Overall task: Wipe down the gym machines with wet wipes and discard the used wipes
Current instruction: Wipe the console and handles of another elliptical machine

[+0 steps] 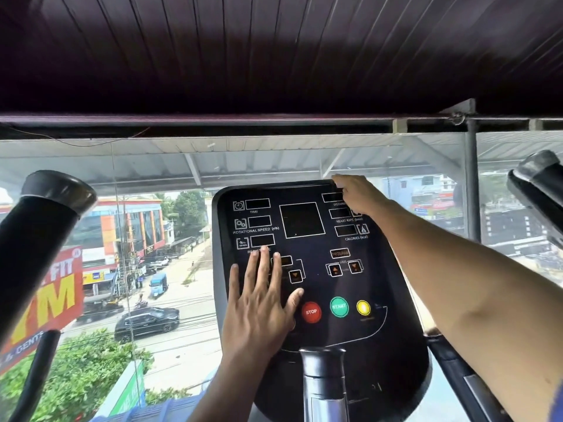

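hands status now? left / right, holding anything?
Left hand: open, fingers straight, flat on the console panel; no wipe visible.
Right hand: at the console's top right edge; grip cannot be told.

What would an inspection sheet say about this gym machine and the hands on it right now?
Surface: black console panel, displays dark.
Job's things: no wet wipe visible; whether one lies under a hand cannot be told.
Clutter: nothing seen.
Hands: left hand flat on the panel, fingers spread, beside the red STOP button; right hand curled over the panel's top right edge.
Cables: thin wire under the ceiling beam.
Surroundings: handlebar grip at left, window over a street.
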### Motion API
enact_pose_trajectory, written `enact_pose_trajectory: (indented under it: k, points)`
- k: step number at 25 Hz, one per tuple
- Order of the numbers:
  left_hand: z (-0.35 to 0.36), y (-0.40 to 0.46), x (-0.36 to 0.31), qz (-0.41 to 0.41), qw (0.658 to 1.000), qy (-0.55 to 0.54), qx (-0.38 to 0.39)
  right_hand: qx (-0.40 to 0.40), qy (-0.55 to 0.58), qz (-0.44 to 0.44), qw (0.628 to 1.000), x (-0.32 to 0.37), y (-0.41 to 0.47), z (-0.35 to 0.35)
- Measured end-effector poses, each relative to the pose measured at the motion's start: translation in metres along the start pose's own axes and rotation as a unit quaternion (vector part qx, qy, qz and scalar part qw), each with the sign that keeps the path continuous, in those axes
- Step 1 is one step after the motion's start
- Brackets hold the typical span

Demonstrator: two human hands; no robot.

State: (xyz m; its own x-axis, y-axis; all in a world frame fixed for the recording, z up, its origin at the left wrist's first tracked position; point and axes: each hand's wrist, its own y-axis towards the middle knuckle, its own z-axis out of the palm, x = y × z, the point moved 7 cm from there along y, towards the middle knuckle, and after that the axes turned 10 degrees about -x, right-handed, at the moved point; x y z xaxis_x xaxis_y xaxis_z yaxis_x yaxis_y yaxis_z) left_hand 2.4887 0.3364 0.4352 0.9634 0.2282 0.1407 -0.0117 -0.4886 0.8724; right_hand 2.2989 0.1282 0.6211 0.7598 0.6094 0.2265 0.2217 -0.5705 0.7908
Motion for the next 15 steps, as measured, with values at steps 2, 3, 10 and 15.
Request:
enact_pose_trajectory:
  k: [2, 3, 10, 15]
  points:
    - [0.001, 0.0, -0.002, 0.002, 1.0, 0.001, 0.001, -0.026, 0.028, 0.029, 0.999, -0.011, 0.001, -0.012]
    - [0.0, 0.0, -0.002, 0.003, 1.0, 0.001, -0.002, -0.042, 0.04, 0.041, 0.997, -0.017, 0.002, -0.017]
    - [0.0, -0.002, -0.002, 0.009, 1.0, 0.004, -0.01, 0.078, -0.012, 0.037, 0.996, -0.045, -0.016, -0.012]
    - [-0.004, 0.0, -0.002, 0.007, 1.0, 0.006, -0.015, -0.046, 0.021, 0.006, 0.999, -0.068, -0.026, -0.019]
